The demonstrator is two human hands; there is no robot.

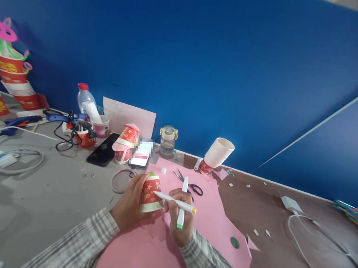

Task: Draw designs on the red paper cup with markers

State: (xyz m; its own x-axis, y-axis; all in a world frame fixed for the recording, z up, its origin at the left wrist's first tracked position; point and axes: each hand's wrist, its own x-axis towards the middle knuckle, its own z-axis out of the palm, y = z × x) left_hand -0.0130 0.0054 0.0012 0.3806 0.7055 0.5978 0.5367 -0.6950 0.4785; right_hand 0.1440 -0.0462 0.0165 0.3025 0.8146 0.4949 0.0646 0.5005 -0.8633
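Observation:
My left hand (131, 202) is wrapped round a red patterned paper cup (151, 191), turned upside down, with a pale rim band at the bottom and a bit of green at its top. In my right hand (179, 223) are two white markers. The yellow-ended marker (177, 203) points left, its tip at or very near the cup's side; contact is hard to make out. A green-ended marker (181, 216) stands nearly upright between the fingers. Both hands are over a large pink paper sheet (206, 232). Black-handled scissors (196, 188) lie on it just beyond my right hand.
A tape roll (123, 181) lies left of the cup. Behind are a decorated cup figure (127, 141), a lit phone (142, 152), a dark phone (103, 149), a lidded jar (168, 140) and stacked paper cups (217, 154). A white cable (293, 242) loops at right; glue guns (19, 121) lie left.

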